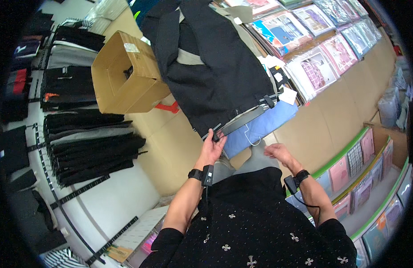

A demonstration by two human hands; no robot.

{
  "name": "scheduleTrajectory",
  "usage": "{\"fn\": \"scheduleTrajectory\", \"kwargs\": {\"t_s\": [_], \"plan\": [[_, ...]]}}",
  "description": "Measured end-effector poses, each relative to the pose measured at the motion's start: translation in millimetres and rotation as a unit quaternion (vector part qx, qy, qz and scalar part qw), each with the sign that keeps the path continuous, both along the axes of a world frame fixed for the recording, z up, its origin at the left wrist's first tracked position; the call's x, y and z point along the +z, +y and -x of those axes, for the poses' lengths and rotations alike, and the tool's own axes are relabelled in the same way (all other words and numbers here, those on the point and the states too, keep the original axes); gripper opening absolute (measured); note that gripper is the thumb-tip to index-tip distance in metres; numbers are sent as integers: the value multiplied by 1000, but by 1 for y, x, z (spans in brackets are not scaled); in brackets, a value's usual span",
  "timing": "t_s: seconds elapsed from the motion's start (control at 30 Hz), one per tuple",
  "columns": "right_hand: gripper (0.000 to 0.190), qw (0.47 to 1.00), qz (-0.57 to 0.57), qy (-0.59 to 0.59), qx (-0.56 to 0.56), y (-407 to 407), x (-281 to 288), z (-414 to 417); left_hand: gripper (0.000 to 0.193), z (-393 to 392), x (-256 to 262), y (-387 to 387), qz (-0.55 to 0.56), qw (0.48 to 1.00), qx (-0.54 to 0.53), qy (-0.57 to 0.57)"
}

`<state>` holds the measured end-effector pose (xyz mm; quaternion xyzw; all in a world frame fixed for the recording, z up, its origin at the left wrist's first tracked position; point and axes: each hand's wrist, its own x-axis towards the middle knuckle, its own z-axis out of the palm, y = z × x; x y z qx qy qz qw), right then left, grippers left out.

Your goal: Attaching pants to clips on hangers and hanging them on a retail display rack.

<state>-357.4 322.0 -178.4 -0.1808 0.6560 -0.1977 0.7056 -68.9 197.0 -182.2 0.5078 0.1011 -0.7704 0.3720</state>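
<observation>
Black trousers (216, 77) lie spread out in front of me, their waist end towards me, with a clip hanger (243, 120) along that edge. My left hand (214, 145) is closed around the hanger's black clip at the left corner of the waist. The hanger's other clip (269, 101) sits at the right corner, near white paper tags (287, 95). My right hand (278, 152) hangs right of the hanger's white hook, fingers loosely curled, holding nothing that I can see. Folded blue cloth (276, 115) shows beneath the hanger.
An open cardboard box (142, 90) stands left of the trousers. Dark garments (92, 150) hang on a wall rack at the left. Packaged clothing (313, 73) lies in rows at the upper right. Green-edged shelves (343, 154) with packets curve along the lower right.
</observation>
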Motion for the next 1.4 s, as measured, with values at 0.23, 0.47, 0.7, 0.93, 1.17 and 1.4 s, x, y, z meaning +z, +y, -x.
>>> {"fn": "scheduleTrajectory", "kwargs": {"t_s": [0.23, 0.47, 0.7, 0.93, 1.17, 1.4], "plan": [[42, 996, 75, -11, 51, -10, -2, -95, 47, -8, 5, -5, -6, 997, -65, 42], [53, 912, 42, -159, -377, -77, 10, -163, 43, -23, 12, -8, -15, 988, -142, 58], [24, 881, 92, -99, -453, -106, -3, -174, 72, -62, 26, -24, -58, 947, -301, 93], [20, 844, 95, -19, -528, -147, 32, -192, 67, -129, 14, -39, 40, 970, -236, 49], [16, 820, 247, 135, -498, -139, 77, -188, 64, -241, -33, -21, 55, 972, -212, -90], [23, 798, 382, 418, -204, -142, 169, -117, 53, -373, -121, 66, -71, 952, -201, -221]]}}
